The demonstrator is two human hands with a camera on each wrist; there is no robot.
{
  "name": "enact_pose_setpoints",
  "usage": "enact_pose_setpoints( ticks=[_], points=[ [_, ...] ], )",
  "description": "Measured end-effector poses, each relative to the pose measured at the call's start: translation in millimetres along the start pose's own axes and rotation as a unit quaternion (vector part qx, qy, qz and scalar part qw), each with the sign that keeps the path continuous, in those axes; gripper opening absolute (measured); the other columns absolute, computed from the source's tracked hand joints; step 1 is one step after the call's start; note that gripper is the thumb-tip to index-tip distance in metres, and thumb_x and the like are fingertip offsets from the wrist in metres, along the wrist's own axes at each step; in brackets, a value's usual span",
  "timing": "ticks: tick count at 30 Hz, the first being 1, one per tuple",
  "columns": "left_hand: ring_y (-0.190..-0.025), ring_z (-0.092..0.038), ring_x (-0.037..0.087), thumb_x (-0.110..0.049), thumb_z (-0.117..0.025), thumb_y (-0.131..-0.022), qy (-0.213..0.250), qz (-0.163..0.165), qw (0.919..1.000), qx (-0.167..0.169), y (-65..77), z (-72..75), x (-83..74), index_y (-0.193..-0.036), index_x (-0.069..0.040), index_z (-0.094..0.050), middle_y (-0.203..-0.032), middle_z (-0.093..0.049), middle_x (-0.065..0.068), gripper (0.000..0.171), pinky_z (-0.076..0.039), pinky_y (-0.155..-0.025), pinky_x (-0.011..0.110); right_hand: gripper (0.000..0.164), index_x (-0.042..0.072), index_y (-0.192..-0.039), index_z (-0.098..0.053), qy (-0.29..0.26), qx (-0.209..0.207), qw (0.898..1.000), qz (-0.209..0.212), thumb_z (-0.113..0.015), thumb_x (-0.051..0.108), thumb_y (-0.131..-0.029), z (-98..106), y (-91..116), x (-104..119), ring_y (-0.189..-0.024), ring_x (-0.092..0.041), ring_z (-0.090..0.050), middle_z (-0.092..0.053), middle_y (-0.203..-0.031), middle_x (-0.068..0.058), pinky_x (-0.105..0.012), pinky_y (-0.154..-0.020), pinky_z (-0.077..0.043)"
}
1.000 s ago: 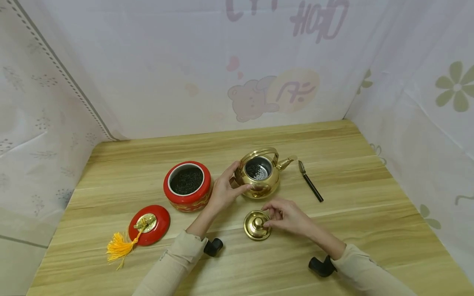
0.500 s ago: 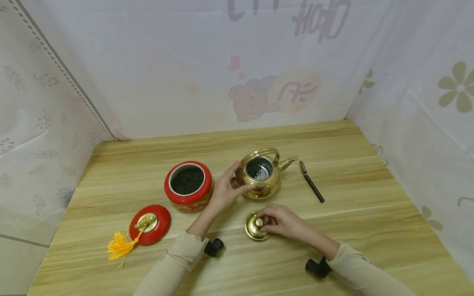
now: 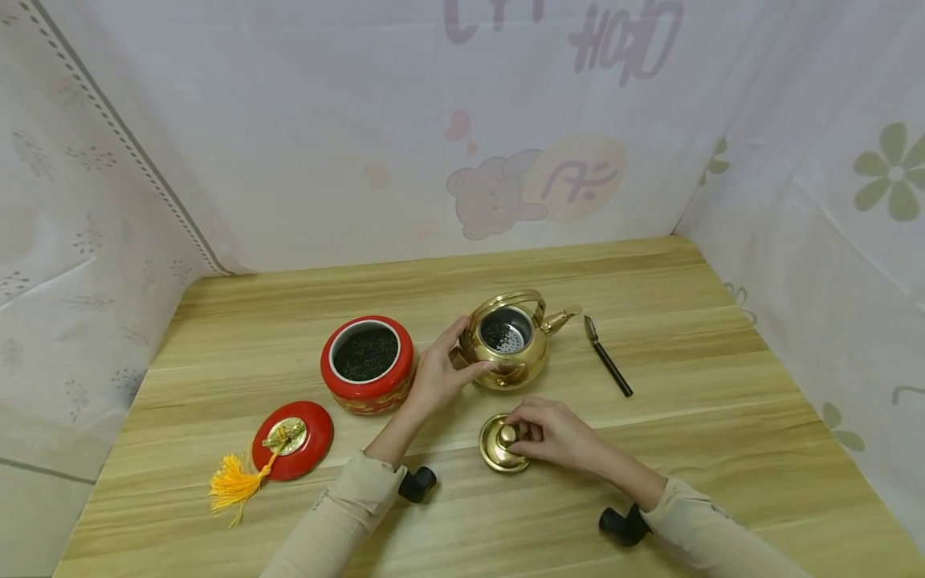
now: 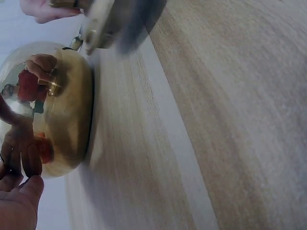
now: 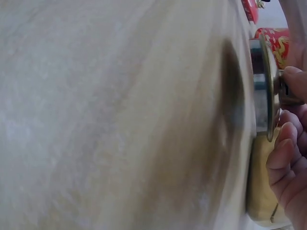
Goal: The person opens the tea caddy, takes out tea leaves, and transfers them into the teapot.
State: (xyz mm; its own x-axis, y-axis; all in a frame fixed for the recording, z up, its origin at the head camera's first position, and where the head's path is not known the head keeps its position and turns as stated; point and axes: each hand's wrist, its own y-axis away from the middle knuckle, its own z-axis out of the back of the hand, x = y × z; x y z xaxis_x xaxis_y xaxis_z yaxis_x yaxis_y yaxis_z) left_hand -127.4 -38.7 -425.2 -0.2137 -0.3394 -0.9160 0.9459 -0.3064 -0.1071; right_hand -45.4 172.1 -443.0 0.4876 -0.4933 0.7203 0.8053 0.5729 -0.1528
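My left hand (image 3: 436, 376) grips the gold teapot (image 3: 533, 363) by its left side, the thumb on the front of the belly. The pot stands uncovered under its arched handle, with some dark tea leaves on the perforated metal strainer (image 3: 515, 340) inside. In front of the pot, my right hand (image 3: 558, 433) pinches the round knob of the gold teapot lid (image 3: 491, 456). The right wrist view shows the lid (image 5: 272, 91) from the side, close to the tabletop. Whether it touches the wood is unclear. In the left wrist view, the lid (image 4: 101, 24) is blurred.
To the left, a red jar (image 3: 405, 359) holds dark loose tea (image 3: 366, 353). Its red lid (image 3: 311, 449), with a yellow tassel (image 3: 237, 484), lies nearer on the wooden table (image 3: 694, 337). A dark-handled tea scoop (image 3: 610, 366) lies right of the spout.
My right hand has moved left onto the lid's knob and now pinches it. The gold lid has shifted very slightly. The left hand keeps its place on the teapot.
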Motion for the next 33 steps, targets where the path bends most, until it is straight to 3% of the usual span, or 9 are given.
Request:
enact_pose_setpoints(
  ticks=[9, 15, 19, 25, 33],
  points=[
    [-0.139, -0.030, 0.026, -0.020, -0.079, -0.075, -0.009, 0.011, 0.9999, 0.001, -0.8, 0.9, 0.3, -0.143, -0.004, -0.037, -0.150, -0.034, 0.013, 0.082, -0.026, -0.114, 0.037, 0.022, 0.007, -0.096, -0.066, -0.040, -0.044, 0.998, 0.019, -0.076, 0.010, -0.077, 19.2, 1.0, 9.4, -0.063, 0.000, -0.049, -0.058, -0.076, 0.003, -0.016, -0.051, -0.047],
    [-0.139, -0.030, 0.026, -0.019, -0.079, -0.075, -0.009, 0.010, 0.9999, -0.002, -0.7, 1.0, 0.7, -0.143, -0.003, -0.037, -0.150, -0.034, 0.013, 0.081, -0.025, -0.115, 0.038, 0.026, 0.003, -0.095, -0.066, -0.041, -0.112, 0.991, 0.057, -0.078, 0.002, -0.072, 38.0, -4.4, 15.2, -0.061, -0.001, -0.048, -0.058, -0.073, -0.001, -0.017, -0.047, -0.045],
    [-0.139, -0.030, 0.026, -0.018, -0.079, -0.075, -0.004, 0.004, 1.0000, -0.002, 0.0, 1.1, 0.6, -0.143, -0.003, -0.038, -0.149, -0.035, 0.014, 0.081, -0.026, -0.114, 0.037, 0.029, 0.000, -0.093, -0.067, -0.020, -0.179, 0.981, 0.072, -0.079, -0.006, -0.067, 49.8, -12.4, 14.7, -0.058, -0.002, -0.047, -0.058, -0.071, -0.003, -0.015, -0.046, -0.042],
    [-0.138, -0.031, 0.025, -0.017, -0.080, -0.075, -0.009, -0.002, 1.0000, -0.004, 0.2, 1.1, 1.2, -0.142, -0.004, -0.039, -0.148, -0.036, 0.014, 0.079, -0.027, -0.114, 0.037, 0.023, 0.001, -0.092, -0.067, 0.008, -0.252, 0.966, 0.048, -0.077, -0.004, -0.072, 61.3, -31.1, 13.9, -0.055, -0.003, -0.043, -0.056, -0.069, 0.000, -0.013, -0.045, -0.037],
    [-0.138, -0.032, 0.026, -0.017, -0.079, -0.076, -0.002, -0.010, 0.9999, -0.002, -0.5, -0.5, 1.6, -0.142, -0.003, -0.039, -0.148, -0.036, 0.015, 0.078, -0.029, -0.113, 0.038, 0.026, -0.003, -0.099, -0.066, 0.047, -0.264, 0.963, 0.017, -0.076, 0.001, -0.076, 59.8, -56.0, 10.3, -0.057, -0.005, -0.043, -0.053, -0.069, -0.002, -0.016, -0.047, -0.040]
  ],
)
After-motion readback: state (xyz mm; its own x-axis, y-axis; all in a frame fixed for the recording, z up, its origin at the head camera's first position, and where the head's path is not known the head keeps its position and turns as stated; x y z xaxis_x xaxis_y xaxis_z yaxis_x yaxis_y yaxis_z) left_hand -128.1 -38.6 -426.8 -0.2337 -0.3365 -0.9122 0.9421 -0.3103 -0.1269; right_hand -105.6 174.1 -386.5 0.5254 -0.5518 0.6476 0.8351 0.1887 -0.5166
